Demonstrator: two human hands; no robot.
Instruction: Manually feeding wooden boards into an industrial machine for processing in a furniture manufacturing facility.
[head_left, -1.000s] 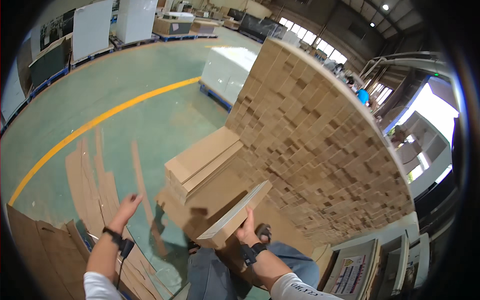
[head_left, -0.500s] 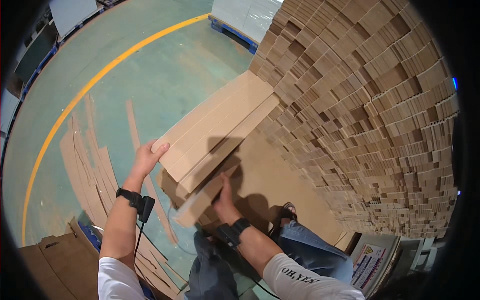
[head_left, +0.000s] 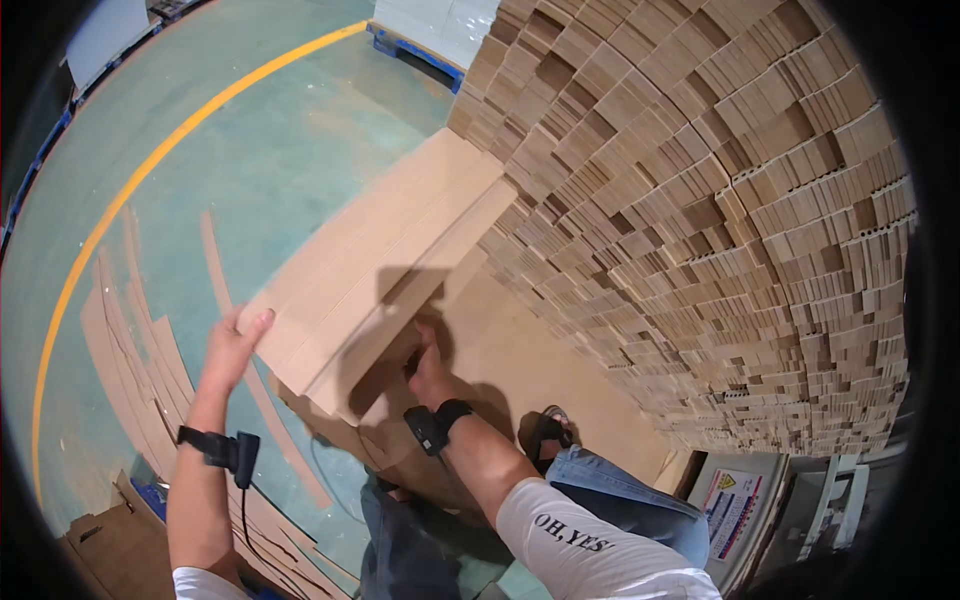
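— Two hands, one bundle: how do you have it?

— From the head view, my left hand (head_left: 236, 345) lies open and flat against the near left corner of the bundle of cardboard sheets (head_left: 375, 265), fingers spread along its end edge, touching but not wrapped around it. My right hand (head_left: 428, 368) is tucked under the bundle's lower long edge, in its shadow. The fingers are hidden there, so I cannot tell whether they are curled shut or merely pressing upward.

— And where does the bundle sit?

— It is tilted, its far end resting close against the foot of the big stack of cardboard (head_left: 700, 220) that rises on my right, its near end at my hands. More flat cardboard (head_left: 500, 330) lies beneath and beside it on the floor, reaching to the stack's base.

— Anything else about you?

— Both wrists carry black bands; the one on my left forearm holds a small black device (head_left: 243, 458) with a cable hanging from it. My foot in a sandal (head_left: 545, 430) stands on the lower cardboard, just beside my right forearm. Long strips of cardboard (head_left: 130, 340) are spread over the green floor (head_left: 250, 150) to my left, and a yellow line (head_left: 130, 195) curves across that floor well beyond them. A grey cabinet with a warning sticker (head_left: 735, 500) stands at the lower right, near the stack's corner.
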